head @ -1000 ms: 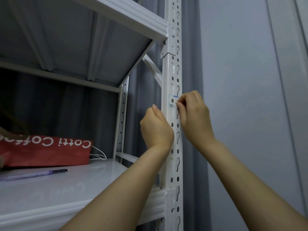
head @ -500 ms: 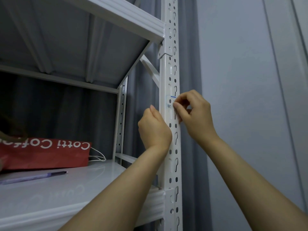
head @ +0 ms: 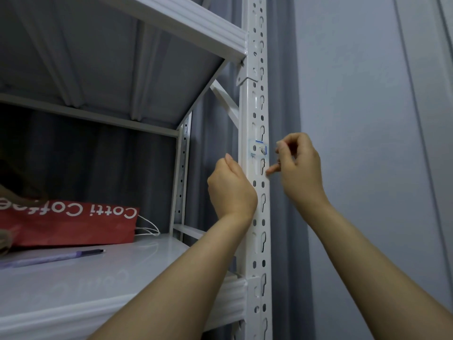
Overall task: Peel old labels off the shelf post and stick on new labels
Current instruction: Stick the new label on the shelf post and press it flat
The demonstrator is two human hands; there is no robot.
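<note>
The white perforated shelf post point(head: 257, 217) runs top to bottom through the middle of the view. On it, at hand height, sits an old label point(head: 257, 149), see-through with blue edges and partly torn. My left hand point(head: 230, 192) is closed on the post's left edge just below the label. My right hand point(head: 300, 168) hovers just right of the post, off the label, blurred. Its fingers are curled, with thumb and forefinger pinched together and one fingertip pointing at the post. I cannot make out any scrap between them.
A lower shelf board point(head: 73, 285) at left carries a red paper bag point(head: 68, 223) and a purple pen point(head: 56, 257). An upper shelf board point(head: 171, 18) juts overhead. Grey curtain point(head: 284, 119) hangs behind the post, a pale wall point(head: 355, 119) to the right.
My right hand has come off the label and drawn back a little to the right, leaving the label in full view. The left hand keeps its hold on the post.
</note>
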